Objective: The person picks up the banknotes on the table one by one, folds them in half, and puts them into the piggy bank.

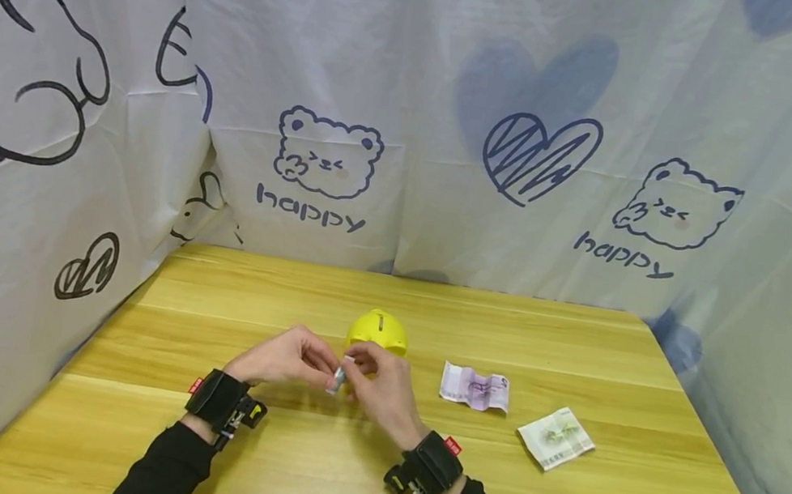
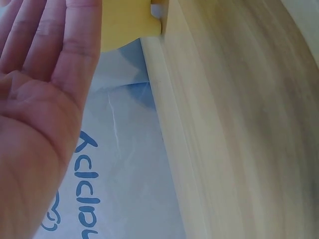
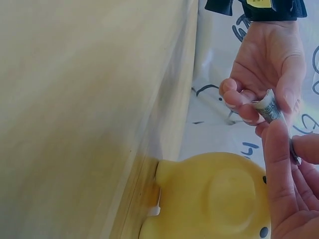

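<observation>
A small folded banknote (image 1: 340,377) is held between both hands, close in front of a yellow piggy bank (image 1: 378,328) with a slot in its top. My left hand (image 1: 288,359) pinches one end of it between thumb and fingers. The thumb and fingers of my right hand (image 1: 383,388) grip the other end. In the right wrist view the banknote (image 3: 269,108) looks creased and curled at its end, and the piggy bank (image 3: 214,194) stands just below the hands. Only the palm side of my left hand (image 2: 45,94) shows in the left wrist view, its fingertips cut off.
To the right of the hands a creased purple banknote (image 1: 475,388) lies on the wooden table (image 1: 254,459). Farther right lies a pale green banknote (image 1: 556,438). A printed cloth (image 1: 414,216) hangs behind the table and along its sides.
</observation>
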{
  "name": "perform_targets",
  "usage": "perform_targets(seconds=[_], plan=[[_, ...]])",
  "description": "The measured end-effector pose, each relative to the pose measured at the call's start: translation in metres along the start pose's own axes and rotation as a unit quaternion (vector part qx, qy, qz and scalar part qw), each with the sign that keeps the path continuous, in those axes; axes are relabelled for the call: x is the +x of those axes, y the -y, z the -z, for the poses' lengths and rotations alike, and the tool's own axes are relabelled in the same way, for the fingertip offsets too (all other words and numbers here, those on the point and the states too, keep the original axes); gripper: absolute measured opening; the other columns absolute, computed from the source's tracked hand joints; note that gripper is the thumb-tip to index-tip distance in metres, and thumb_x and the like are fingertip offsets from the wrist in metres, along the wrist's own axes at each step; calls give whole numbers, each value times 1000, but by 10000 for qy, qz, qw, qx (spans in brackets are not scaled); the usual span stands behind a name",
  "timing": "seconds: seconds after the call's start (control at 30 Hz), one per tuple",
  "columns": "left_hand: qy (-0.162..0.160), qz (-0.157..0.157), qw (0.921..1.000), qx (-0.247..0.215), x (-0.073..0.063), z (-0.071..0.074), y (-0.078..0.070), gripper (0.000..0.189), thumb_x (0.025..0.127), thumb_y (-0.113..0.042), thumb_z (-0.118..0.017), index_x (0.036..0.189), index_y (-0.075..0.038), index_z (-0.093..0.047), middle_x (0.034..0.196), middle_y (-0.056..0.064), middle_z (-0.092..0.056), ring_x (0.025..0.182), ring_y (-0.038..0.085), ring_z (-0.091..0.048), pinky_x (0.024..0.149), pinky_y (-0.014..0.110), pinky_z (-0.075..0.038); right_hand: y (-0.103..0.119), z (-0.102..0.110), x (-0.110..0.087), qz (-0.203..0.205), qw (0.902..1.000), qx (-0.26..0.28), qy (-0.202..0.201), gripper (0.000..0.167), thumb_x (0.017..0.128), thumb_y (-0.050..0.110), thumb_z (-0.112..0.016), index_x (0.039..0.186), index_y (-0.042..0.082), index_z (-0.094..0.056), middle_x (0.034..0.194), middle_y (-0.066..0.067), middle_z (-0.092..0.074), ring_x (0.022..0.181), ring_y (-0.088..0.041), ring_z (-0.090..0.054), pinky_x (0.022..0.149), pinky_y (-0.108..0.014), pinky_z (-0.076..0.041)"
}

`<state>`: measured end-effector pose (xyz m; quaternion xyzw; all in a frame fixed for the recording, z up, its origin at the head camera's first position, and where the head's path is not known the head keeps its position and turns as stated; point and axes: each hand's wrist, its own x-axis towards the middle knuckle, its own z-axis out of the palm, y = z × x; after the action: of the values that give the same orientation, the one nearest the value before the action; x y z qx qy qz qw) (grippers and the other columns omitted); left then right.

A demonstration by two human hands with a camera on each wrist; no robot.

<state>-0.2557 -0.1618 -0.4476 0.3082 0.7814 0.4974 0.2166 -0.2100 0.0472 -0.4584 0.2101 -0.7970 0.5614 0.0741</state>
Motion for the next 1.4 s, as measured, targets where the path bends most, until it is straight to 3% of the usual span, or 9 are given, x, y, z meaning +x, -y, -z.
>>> perform_targets(seconds=[0.17, 0.47, 0.77, 1.0, 1.4], plan=[[73, -25, 10000, -33, 0, 0, 0, 22, 86, -22, -76, 103, -8, -76, 94, 5, -76, 91, 40, -70, 79, 35, -58, -1, -1, 1, 31, 9999, 47, -90, 12, 93, 9, -67, 103, 3, -68, 89, -14, -72, 73, -34, -70, 50, -32, -56], [66, -57, 10000, -14, 1, 1, 2, 14, 87, -19, -75, 98, -10, -76, 91, 5, -77, 87, 39, -71, 78, 49, -57, -2, -2, 2, 127, 9999, -25, -55, 14, 92, 8, -68, 104, 2, -68, 88, -15, -73, 72, -34, -70, 48, -25, -54], [-139, -56, 9997, 174, 1, 1, 2, 12, 87, -19, -75, 95, -10, -76, 87, 6, -76, 82, 39, -71, 73, 44, -58, -1, 0, 1, 232, 9983, -511, 122, 27, 89, 9, -71, 116, 4, -66, 90, -12, -74, 76, -18, -71, 60, -19, -55], [-153, -28, 9998, 143, 1, 0, -2, 10, 87, -21, -75, 92, -13, -76, 86, 4, -76, 82, 39, -71, 74, 50, -56, -2, -1, 1, 380, 9978, -547, -24, 21, 90, 8, -70, 110, 4, -68, 87, -9, -73, 74, -17, -70, 60, -19, -54], [-154, -124, 9997, 130, 1, 0, -3, 10, 91, -17, -70, 98, -13, -76, 93, 5, -75, 84, 42, -69, 75, 50, -57, -3, 0, 1, 448, 9980, -398, -180, 18, 89, 7, -70, 106, 4, -68, 84, -10, -72, 72, -18, -71, 57, -19, -55]])
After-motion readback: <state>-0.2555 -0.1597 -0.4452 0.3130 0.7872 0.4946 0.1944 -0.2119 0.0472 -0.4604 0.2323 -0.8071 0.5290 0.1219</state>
